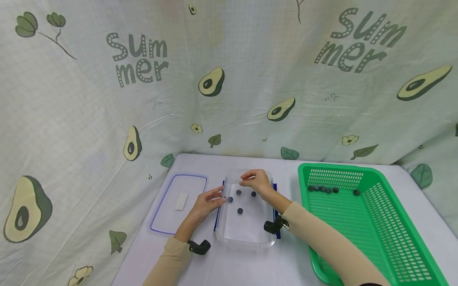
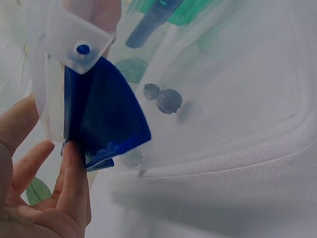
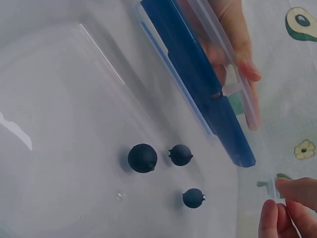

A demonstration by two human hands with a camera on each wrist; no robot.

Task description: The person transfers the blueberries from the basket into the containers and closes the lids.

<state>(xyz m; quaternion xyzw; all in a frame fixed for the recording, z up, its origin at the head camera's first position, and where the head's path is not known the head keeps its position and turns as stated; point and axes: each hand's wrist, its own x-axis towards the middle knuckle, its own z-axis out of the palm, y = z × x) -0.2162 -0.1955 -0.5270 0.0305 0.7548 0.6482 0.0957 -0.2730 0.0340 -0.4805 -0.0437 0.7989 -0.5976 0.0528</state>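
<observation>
A clear plastic box (image 1: pixel 247 234) with blue side clips stands on the table, holding several blueberries (image 1: pixel 240 211). At its left side my left hand (image 1: pixel 205 204) touches the wall with fairly straight fingers. In the left wrist view, a fingertip of that hand (image 2: pixel 72 198) meets the lower edge of a hanging blue clip (image 2: pixel 106 114). Over the far part of the box is my right hand (image 1: pixel 258 183), its thumb and fingers slightly apart. Nothing shows between the right hand's (image 3: pixel 292 210) fingertips in the right wrist view, where three blueberries (image 3: pixel 142 158) are visible.
To the right stands a green plastic basket (image 1: pixel 343 214) with several blueberries (image 1: pixel 322 189) near its far side. A clear lid with a blue rim (image 1: pixel 162 202) and a white label (image 1: pixel 181 201) lies left of the box. A printed curtain (image 1: pixel 243 131) hangs behind the table.
</observation>
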